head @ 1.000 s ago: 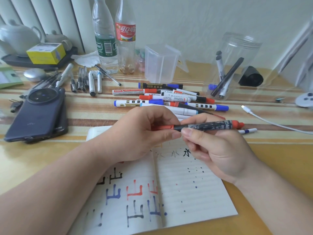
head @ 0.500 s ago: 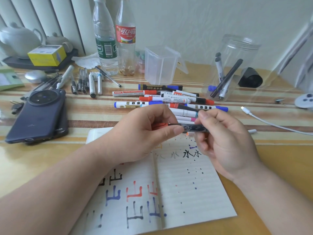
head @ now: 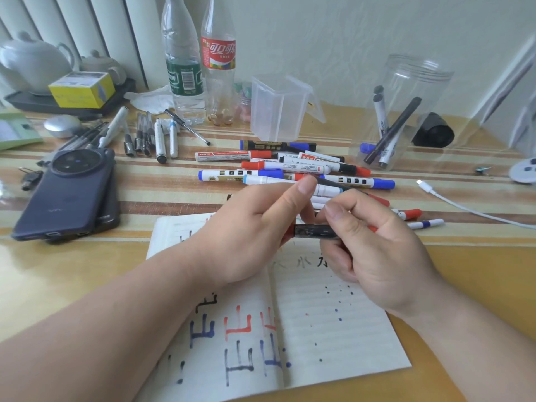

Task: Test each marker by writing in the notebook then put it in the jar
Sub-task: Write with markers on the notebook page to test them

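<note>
Head view: marker lay left-right above notebook; right hand fingers clamped on dark barrel, left hand curled round red end; jar beyond, nearer right hand

Nearest on the desk, notebook; behind it, loose markers; right of those, jar; left, phone; at back, bottles.

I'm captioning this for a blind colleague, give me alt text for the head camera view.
A person's left hand and right hand grip a black-and-red marker above an open notebook marked with blue, red and black strokes. Loose markers lie beyond on the striped table, and a clear jar holds several pens.
</note>
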`<state>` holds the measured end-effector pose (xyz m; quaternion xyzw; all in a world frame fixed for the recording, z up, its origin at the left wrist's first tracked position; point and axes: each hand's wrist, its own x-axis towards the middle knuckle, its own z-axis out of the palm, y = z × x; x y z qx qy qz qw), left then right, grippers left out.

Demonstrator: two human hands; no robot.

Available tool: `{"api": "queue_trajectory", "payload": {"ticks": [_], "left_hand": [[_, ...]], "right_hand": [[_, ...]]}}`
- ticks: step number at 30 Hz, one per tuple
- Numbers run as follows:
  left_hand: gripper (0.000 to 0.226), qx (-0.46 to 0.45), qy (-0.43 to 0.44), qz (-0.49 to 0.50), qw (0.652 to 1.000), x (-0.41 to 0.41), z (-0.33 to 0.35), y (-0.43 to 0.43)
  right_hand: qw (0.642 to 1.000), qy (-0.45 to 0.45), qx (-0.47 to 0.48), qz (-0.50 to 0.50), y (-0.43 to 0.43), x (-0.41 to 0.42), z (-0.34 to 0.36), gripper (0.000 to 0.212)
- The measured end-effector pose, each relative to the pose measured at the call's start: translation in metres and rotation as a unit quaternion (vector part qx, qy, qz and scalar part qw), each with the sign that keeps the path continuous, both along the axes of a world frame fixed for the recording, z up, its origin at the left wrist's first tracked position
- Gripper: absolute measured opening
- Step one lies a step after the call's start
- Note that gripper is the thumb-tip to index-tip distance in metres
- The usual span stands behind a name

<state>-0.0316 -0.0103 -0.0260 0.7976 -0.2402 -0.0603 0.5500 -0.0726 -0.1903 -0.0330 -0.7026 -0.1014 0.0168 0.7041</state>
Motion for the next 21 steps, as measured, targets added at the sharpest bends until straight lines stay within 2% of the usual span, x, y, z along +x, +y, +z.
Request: {"api": "queue_trajectory", "payload": {"ticks": [2, 6, 8, 11, 13, 16, 18, 21], "left_hand": [[0.047, 0.014, -0.037, -0.003, 0.999, 0.001, 0.000, 0.001], [0.035, 0.018, -0.101, 0.049, 0.993, 0.002, -0.001, -0.002], [0.030, 0.009, -0.114, 0.061, 0.992, 0.003, -0.003, -0.003], [0.023, -0.016, -0.124, 0.090, 0.988, 0.006, -0.006, -0.002], [0.021, -0.056, -0.131, 0.175, 0.974, 0.009, -0.006, 0.000], [0.008, -0.130, -0.150, 0.296, 0.935, 0.015, -0.001, 0.008], [0.013, -0.143, -0.163, 0.319, 0.922, 0.018, -0.001, 0.012], [0.016, -0.122, -0.154, 0.318, 0.927, 0.021, -0.006, 0.011]], "right_hand": [[1.000, 0.010, 0.026, -0.002, -0.001, 0.002, 0.000, 0.017], [0.990, -0.010, 0.136, -0.040, -0.004, 0.006, 0.002, 0.002], [0.986, -0.048, 0.136, -0.083, -0.005, 0.010, 0.002, 0.008], [0.981, -0.097, 0.092, -0.142, -0.007, 0.015, 0.004, 0.016], [0.980, -0.115, 0.041, -0.157, -0.009, 0.016, 0.014, 0.016], [0.980, -0.136, -0.058, -0.136, -0.009, 0.016, 0.036, 0.022], [0.969, -0.172, -0.097, -0.150, -0.005, 0.019, 0.051, 0.017], [0.942, -0.233, -0.135, -0.199, 0.002, 0.039, 0.068, 0.007]]}}
